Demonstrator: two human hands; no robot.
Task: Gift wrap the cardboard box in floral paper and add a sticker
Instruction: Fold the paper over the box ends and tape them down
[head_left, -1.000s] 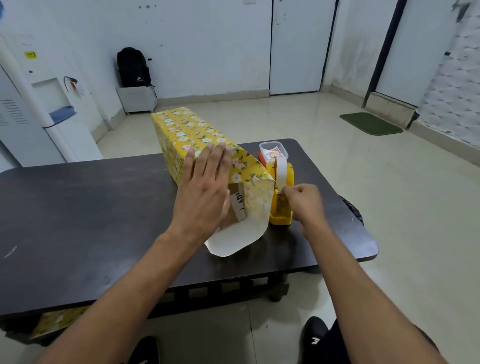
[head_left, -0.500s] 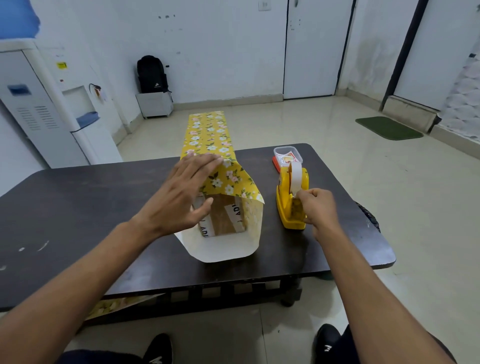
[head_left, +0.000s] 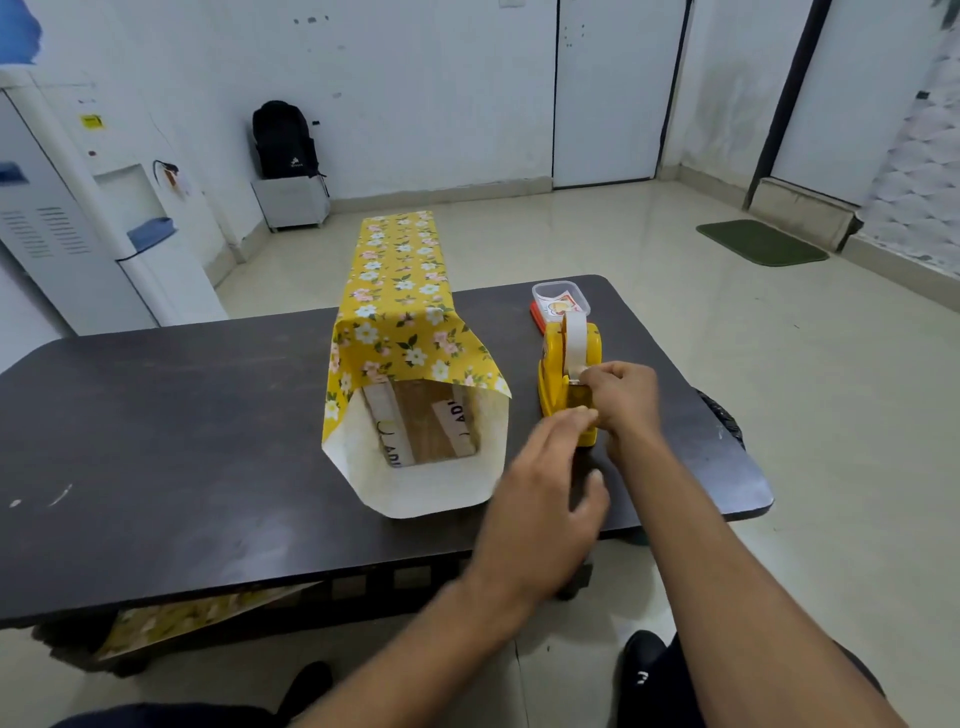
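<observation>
The long cardboard box (head_left: 426, 428) lies lengthwise on the dark table (head_left: 156, 441), sleeved in yellow floral paper (head_left: 397, 306). Its near end is uncovered, and the paper's white inside sticks out around it. Right of the box stands a yellow tape dispenser (head_left: 563, 364) with a white tape roll. My right hand (head_left: 626, 397) pinches the tape at the dispenser's front. My left hand (head_left: 550, 488) reaches across in front of the box, its fingers extended and their tips at the dispenser's near end; it is blurred. Neither hand touches the box.
A clear plastic tub of stickers (head_left: 561, 299) sits on something orange behind the dispenser. A spare piece of floral paper (head_left: 197, 618) shows under the table. A black bag (head_left: 722, 415) hangs past the right table edge. A water cooler (head_left: 104, 234) stands at the left.
My left hand has lifted off the top of the box and swung right to the tape dispenser. My right hand stays at the tape. The box now points straight away.
</observation>
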